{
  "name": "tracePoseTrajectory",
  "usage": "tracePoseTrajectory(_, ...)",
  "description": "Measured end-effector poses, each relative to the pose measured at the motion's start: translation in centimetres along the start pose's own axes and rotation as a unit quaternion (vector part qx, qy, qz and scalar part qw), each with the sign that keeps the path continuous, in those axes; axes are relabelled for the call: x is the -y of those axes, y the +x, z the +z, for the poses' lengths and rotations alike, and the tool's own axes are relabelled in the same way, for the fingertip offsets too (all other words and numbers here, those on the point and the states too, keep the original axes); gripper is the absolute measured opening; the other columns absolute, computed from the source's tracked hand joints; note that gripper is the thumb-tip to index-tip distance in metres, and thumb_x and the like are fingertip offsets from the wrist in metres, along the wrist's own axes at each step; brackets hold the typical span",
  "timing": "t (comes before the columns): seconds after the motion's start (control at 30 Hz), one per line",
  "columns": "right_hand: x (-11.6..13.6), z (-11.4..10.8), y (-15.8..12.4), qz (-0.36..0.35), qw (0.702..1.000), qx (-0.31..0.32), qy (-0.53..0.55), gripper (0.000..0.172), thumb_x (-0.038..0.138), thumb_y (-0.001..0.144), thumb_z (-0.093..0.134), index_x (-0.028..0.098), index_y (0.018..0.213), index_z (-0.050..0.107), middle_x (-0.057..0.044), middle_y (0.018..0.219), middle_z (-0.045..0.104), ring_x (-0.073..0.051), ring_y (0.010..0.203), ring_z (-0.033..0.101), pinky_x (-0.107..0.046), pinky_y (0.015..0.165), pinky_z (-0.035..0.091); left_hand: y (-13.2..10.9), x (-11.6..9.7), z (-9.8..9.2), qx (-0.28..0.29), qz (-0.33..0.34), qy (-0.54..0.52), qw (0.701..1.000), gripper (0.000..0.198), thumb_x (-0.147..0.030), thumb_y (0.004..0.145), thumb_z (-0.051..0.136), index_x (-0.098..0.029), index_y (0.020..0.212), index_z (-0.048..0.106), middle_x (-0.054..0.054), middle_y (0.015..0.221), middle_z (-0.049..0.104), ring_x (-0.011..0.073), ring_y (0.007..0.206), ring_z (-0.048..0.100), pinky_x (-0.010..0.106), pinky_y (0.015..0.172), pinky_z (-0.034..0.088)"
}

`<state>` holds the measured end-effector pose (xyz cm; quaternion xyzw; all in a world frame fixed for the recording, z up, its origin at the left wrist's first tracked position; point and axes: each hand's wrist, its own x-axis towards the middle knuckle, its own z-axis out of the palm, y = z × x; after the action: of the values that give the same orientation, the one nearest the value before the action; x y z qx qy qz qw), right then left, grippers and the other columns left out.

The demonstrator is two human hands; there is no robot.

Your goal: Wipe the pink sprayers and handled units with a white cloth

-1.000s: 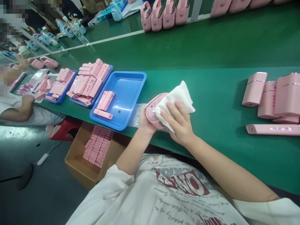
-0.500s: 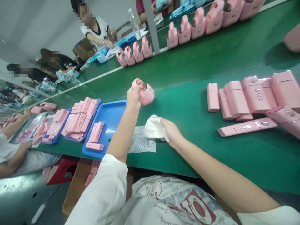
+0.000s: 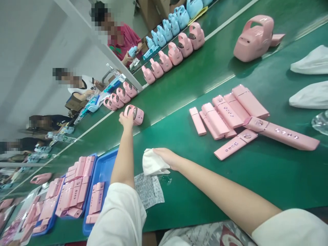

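**Pink unit held out over the belt line**

The green conveyor table (image 3: 256, 177) runs across the room. At its near edge sits a blue tray (image 3: 104, 169), and flat pink casings (image 3: 230, 118) lie piled to the right. A bubble wrap sheet (image 3: 150, 191) lies just beside the white cloth (image 3: 153, 164).

The right hand (image 3: 167, 158) rests flat on that cloth; I cannot tell whether its fingers grip it. Far out at arm's length, by the white stripe, the left hand (image 3: 126, 120) is clenched around the pink handheld unit (image 3: 135, 115). The unit's long axis runs roughly crosswise, its rounded end points right, away from the hand, and its dark oval faces up.
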<state>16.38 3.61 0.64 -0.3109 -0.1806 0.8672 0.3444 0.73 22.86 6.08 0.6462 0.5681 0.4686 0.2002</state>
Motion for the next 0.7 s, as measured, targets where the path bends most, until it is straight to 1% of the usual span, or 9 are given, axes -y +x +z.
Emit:
tracePoseTrajectory(0.07, -0.1, -0.1, 0.1, -0.005, 1.000, -0.003, 0.002, 0.022, 0.023, 0.089, 0.049, 0.013, 0.084, 0.068, -0.005, 0.075, 0.071, -0.016, 0.066, 0.065, -0.026, 0.066, 0.050, -0.3, -2.1, 1.4, 0.012, 0.039, 0.037, 0.998, 0.046, -0.034, 0.086, 0.059, -0.017, 0.128, 0.048, 0.012, 0.136, 0.045, 0.0277, 0.123, 0.046, 0.053, 0.102, 0.038)
tracePoseTrajectory(0.13, -0.3, -0.1, 0.1, -0.009, 1.000, -0.003, -0.008, 0.020, 0.023, 0.087, 0.051, 0.014, 0.082, 0.068, -0.006, 0.076, 0.071, -0.017, 0.069, 0.066, -0.029, 0.071, 0.052, -1.9, -4.7, 4.1, 0.062, 0.081, 0.066, 0.993, 0.062, -0.031, 0.072, 0.073, -0.014, 0.127, 0.049, 0.014, 0.140, 0.042, 0.0304, 0.132, 0.034, 0.051, 0.113, 0.022)
tracePoseTrajectory(0.23, -0.9, -0.3, 0.0, -0.024, 0.999, -0.010, -0.045, 0.015, 0.023, 0.082, 0.057, 0.015, 0.081, 0.069, -0.007, 0.079, 0.072, -0.022, 0.077, 0.067, -0.037, 0.080, 0.052, -6.7, -8.3, 9.3, 0.240, 0.139, 0.095, 0.956, 0.084, -0.036, 0.041, 0.089, -0.018, 0.117, 0.059, 0.011, 0.129, 0.056, 0.0325, 0.129, 0.043, 0.044, 0.112, 0.028)
tracePoseTrajectory(0.27, -1.1, -0.4, -0.1, -0.035, 0.997, -0.020, -0.059, 0.013, 0.023, 0.079, 0.060, 0.016, 0.084, 0.070, -0.008, 0.086, 0.072, -0.024, 0.084, 0.067, -0.040, 0.085, 0.050, -8.6, -9.3, 11.0, 0.353, 0.176, 0.152, 0.906, 0.101, -0.047, 0.043, 0.086, -0.016, 0.131, 0.048, 0.017, 0.142, 0.043, 0.0366, 0.137, 0.031, 0.050, 0.113, 0.025)
tracePoseTrajectory(0.3, -1.3, -0.5, -0.1, -0.049, 0.996, -0.031, -0.071, 0.015, 0.022, 0.076, 0.063, 0.017, 0.088, 0.070, -0.008, 0.095, 0.072, -0.026, 0.094, 0.065, -0.041, 0.091, 0.048, -10.3, -10.1, 12.5, 0.430, 0.201, 0.212, 0.854, 0.114, -0.055, 0.047, 0.082, -0.012, 0.141, 0.035, 0.022, 0.151, 0.028, 0.0399, 0.142, 0.019, 0.056, 0.112, 0.020)
tracePoseTrajectory(0.37, -1.5, -0.6, -0.2, -0.074, 0.992, -0.049, -0.088, 0.026, 0.022, 0.073, 0.065, 0.020, 0.099, 0.068, -0.006, 0.115, 0.067, -0.026, 0.112, 0.058, -0.041, 0.100, 0.043, -12.8, -11.1, 14.7, 0.495, 0.230, 0.304, 0.781, 0.118, -0.060, 0.059, 0.074, -0.009, 0.148, 0.016, 0.025, 0.155, 0.011, 0.0384, 0.145, 0.006, 0.059, 0.112, 0.016)
tracePoseTrajectory(0.47, -1.6, -0.7, -0.2, -0.074, 0.992, -0.041, -0.099, 0.031, 0.023, 0.076, 0.060, 0.020, 0.106, 0.064, -0.007, 0.119, 0.065, -0.025, 0.112, 0.059, -0.039, 0.097, 0.045, -13.2, -10.9, 15.4, 0.475, 0.256, 0.371, 0.756, 0.100, -0.058, 0.072, 0.064, -0.011, 0.147, 0.018, 0.022, 0.156, 0.013, 0.0341, 0.145, 0.010, 0.055, 0.113, 0.016)
tracePoseTrajectory(0.6, -1.3, -0.4, -0.2, -0.038, 0.993, 0.000, -0.113, 0.021, 0.022, 0.075, 0.057, 0.015, 0.092, 0.067, -0.007, 0.091, 0.073, -0.023, 0.083, 0.067, -0.037, 0.084, 0.050, -10.0, -8.9, 13.6, 0.416, 0.230, 0.394, 0.787, 0.091, -0.051, 0.074, 0.064, -0.008, 0.144, 0.025, 0.023, 0.152, 0.023, 0.0333, 0.138, 0.029, 0.046, 0.110, 0.028)
tracePoseTrajectory(0.7, -1.2, -0.4, -0.4, -0.025, 0.993, 0.019, -0.114, 0.019, 0.029, 0.076, 0.059, 0.014, 0.085, 0.067, -0.006, 0.081, 0.073, -0.020, 0.073, 0.067, -0.033, 0.075, 0.050, -6.9, -7.1, 12.1, 0.368, 0.144, 0.416, 0.819, 0.072, -0.039, 0.078, 0.061, -0.010, 0.138, 0.036, 0.021, 0.139, 0.042, 0.0322, 0.124, 0.047, 0.042, 0.101, 0.038)
